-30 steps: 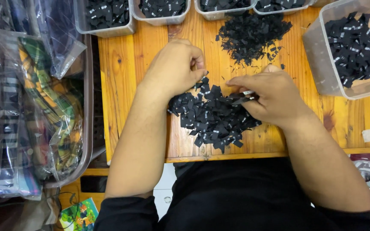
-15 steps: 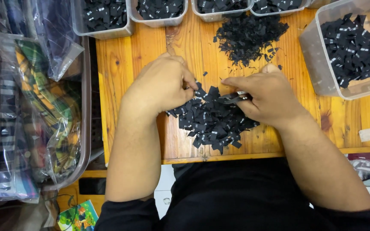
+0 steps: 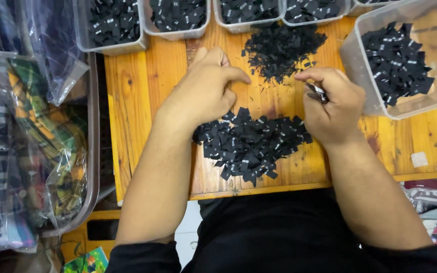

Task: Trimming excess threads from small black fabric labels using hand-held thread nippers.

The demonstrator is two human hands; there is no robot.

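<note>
My right hand [image 3: 332,108] had lifted off the pile of black tags [image 3: 251,141], pinching a few; my left hand [image 3: 206,88] lay curled at its edge. Loosely stacked tags could have scattered.

A small stack of black labels [image 3: 318,92] is pinched in the right hand [image 3: 332,108]; the label pile [image 3: 251,141] on the worktop [image 3: 142,101] is touched by the left hand [image 3: 206,88].

Orange-stained wooden table [image 3: 142,101], evenly lit.
</note>
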